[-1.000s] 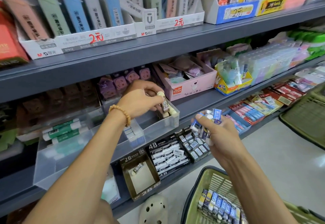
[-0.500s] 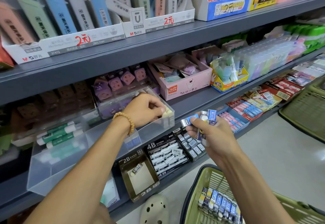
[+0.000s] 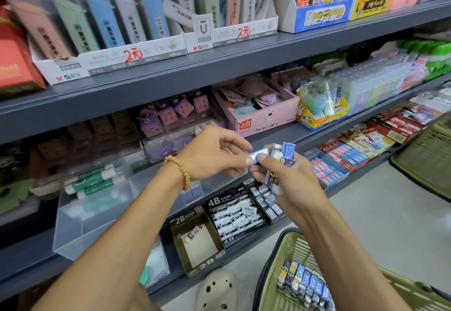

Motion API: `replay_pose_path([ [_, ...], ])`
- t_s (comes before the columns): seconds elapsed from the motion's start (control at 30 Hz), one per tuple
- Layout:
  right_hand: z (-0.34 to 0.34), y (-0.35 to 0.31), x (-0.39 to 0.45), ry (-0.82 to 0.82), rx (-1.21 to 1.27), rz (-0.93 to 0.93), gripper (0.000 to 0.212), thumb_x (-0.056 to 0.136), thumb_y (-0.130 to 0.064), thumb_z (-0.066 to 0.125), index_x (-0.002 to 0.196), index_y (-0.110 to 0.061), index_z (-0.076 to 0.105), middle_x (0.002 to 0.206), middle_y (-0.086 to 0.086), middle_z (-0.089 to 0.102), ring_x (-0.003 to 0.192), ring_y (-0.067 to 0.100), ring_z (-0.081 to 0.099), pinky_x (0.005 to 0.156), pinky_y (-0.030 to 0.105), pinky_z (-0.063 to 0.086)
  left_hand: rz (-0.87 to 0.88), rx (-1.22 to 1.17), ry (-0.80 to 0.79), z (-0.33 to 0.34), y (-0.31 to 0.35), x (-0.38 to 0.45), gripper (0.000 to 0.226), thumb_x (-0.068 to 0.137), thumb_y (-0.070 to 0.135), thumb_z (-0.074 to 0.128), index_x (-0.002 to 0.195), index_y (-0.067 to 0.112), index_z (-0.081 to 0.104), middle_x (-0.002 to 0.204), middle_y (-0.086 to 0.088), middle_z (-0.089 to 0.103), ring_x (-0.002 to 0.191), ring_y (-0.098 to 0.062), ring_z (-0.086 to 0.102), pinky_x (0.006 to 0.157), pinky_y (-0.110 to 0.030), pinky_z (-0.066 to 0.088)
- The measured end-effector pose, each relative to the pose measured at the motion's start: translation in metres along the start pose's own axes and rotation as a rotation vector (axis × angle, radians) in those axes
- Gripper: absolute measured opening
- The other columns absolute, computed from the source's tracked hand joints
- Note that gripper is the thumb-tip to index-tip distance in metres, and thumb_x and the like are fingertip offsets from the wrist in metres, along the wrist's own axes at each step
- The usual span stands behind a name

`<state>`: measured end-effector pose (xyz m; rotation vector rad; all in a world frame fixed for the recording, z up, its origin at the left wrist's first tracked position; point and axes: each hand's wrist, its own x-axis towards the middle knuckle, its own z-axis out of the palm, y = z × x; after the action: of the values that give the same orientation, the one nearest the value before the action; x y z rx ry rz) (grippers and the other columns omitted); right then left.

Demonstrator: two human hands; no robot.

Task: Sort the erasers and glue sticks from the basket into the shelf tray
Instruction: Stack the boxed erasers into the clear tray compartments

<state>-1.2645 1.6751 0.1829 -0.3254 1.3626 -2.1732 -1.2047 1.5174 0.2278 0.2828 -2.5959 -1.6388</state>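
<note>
The left hand (image 3: 214, 157) has come back from the clear tray (image 3: 97, 215) and now pinches, it seems, a blue eraser (image 3: 256, 157) from the bundle gripped by the right hand (image 3: 290, 179) at centre frame. One drop looks finished; more wait in the basket (image 3: 275, 274), lower right.

Your erasers (image 3: 283, 162) are small blocks in blue-and-white sleeves, bunched upright and askew in your right hand (image 3: 290, 179); one lies crosswise at the bunch's left side, pinched at its end by your left hand (image 3: 214, 154). More of the same erasers stand packed in a row against the near left wall of the green basket (image 3: 273, 274) at the bottom edge. The glue sticks (image 3: 95, 181), white tubes with green labels, lie on their sides in the left end of the clear tray (image 3: 102, 218), which sits along the shelf's front edge
</note>
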Motion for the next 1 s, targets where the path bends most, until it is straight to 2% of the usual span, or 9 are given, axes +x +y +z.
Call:
replay_pose_path([
  [0.13, 0.013, -0.001, -0.002, -0.060, -0.094, 0.028, 0.011, 0.096, -0.016, 0.061, 0.104, -0.009, 0.062, 0.076, 0.004, 0.073, 0.063, 0.016, 0.069, 0.060, 0.029, 0.059, 0.031, -0.061, 0.106, -0.012, 0.002, -0.011, 0.013, 0.083, -0.003, 0.069, 0.096, -0.005, 0.070, 0.079, -0.023, 0.069, 0.063, -0.018, 0.068, 0.061, -0.023, 0.058],
  [0.27, 0.026, 0.004, -0.005, -0.083, -0.163, 0.052, 0.007, 0.095, -0.022, 0.063, 0.096, -0.015, 0.063, 0.083, 0.006, 0.063, 0.059, 0.016, 0.059, 0.049, 0.023, 0.049, 0.002, -0.117, 0.300, -0.044, -0.005, -0.032, 0.021, 0.083, -0.012, 0.064, 0.082, 0.008, 0.069, 0.074, -0.012, 0.069, 0.058, -0.011, 0.067, 0.057, -0.018, 0.056],
  [0.37, 0.031, 0.007, -0.004, -0.093, -0.245, 0.060, 0.013, 0.094, -0.022, 0.065, 0.100, -0.010, 0.063, 0.087, 0.009, 0.057, 0.059, 0.015, 0.057, 0.047, 0.022, 0.045, -0.064, -0.052, 0.404, -0.066, -0.017, -0.047, 0.023, 0.078, -0.014, 0.069, 0.080, 0.009, 0.065, 0.067, -0.006, 0.064, 0.050, -0.005, 0.063, 0.049, -0.016, 0.052],
  [0.47, 0.036, 0.009, -0.007, -0.115, -0.280, 0.059, 0.019, 0.095, -0.021, 0.065, 0.105, -0.005, 0.060, 0.083, 0.009, 0.061, 0.057, 0.014, 0.056, 0.044, 0.023, 0.040, -0.119, 0.046, 0.465, -0.082, -0.029, -0.062, 0.026, 0.074, -0.013, 0.073, 0.080, 0.011, 0.064, 0.066, -0.005, 0.061, 0.046, 0.000, 0.057, 0.046, -0.014, 0.049],
  [0.57, 0.041, 0.011, -0.010, -0.126, -0.287, 0.049, 0.023, 0.095, -0.020, 0.064, 0.111, -0.004, 0.058, 0.081, 0.008, 0.066, 0.056, 0.014, 0.055, 0.042, 0.022, 0.038, -0.140, 0.190, 0.455, -0.094, -0.040, -0.070, 0.025, 0.072, -0.011, 0.076, 0.074, 0.011, 0.066, 0.067, -0.006, 0.062, 0.046, 0.004, 0.053, 0.048, -0.011, 0.047],
  [0.7, 0.047, 0.015, -0.012, -0.141, -0.297, 0.058, 0.018, 0.096, -0.020, 0.062, 0.108, -0.007, 0.062, 0.082, 0.010, 0.066, 0.056, 0.015, 0.056, 0.043, 0.022, 0.040, -0.148, 0.441, 0.347, -0.090, -0.053, -0.067, 0.015, 0.071, -0.003, 0.079, 0.075, 0.008, 0.070, 0.065, 0.001, 0.062, 0.050, 0.006, 0.054, 0.053, -0.008, 0.043],
  [0.77, 0.049, 0.017, -0.012, -0.128, -0.299, 0.061, 0.014, 0.095, -0.021, 0.063, 0.102, -0.009, 0.062, 0.083, 0.009, 0.062, 0.056, 0.015, 0.057, 0.043, 0.022, 0.041, -0.136, 0.572, 0.310, -0.083, -0.060, -0.061, 0.012, 0.073, 0.002, 0.078, 0.078, 0.011, 0.071, 0.067, 0.003, 0.062, 0.060, 0.000, 0.059, 0.061, -0.013, 0.047],
  [0.87, 0.050, 0.021, -0.010, -0.120, -0.311, 0.056, 0.010, 0.094, -0.019, 0.066, 0.097, -0.011, 0.063, 0.070, 0.000, 0.059, 0.058, 0.017, 0.057, 0.046, 0.023, 0.043, -0.126, 0.721, 0.326, -0.077, -0.067, -0.053, 0.010, 0.075, 0.006, 0.073, 0.082, 0.013, 0.074, 0.079, 0.000, 0.069, 0.079, -0.015, 0.066, 0.076, -0.022, 0.051],
  [1.0, 0.047, 0.028, -0.010, -0.147, -0.341, 0.067, 0.017, 0.092, -0.012, 0.069, 0.105, -0.003, 0.063, 0.064, 0.002, 0.062, 0.062, 0.019, 0.059, 0.054, 0.030, 0.045, -0.134, 0.802, 0.369, -0.072, -0.072, -0.053, 0.013, 0.073, 0.007, 0.069, 0.079, 0.019, 0.070, 0.079, 0.003, 0.067, 0.082, -0.016, 0.063, 0.079, -0.027, 0.052],
])
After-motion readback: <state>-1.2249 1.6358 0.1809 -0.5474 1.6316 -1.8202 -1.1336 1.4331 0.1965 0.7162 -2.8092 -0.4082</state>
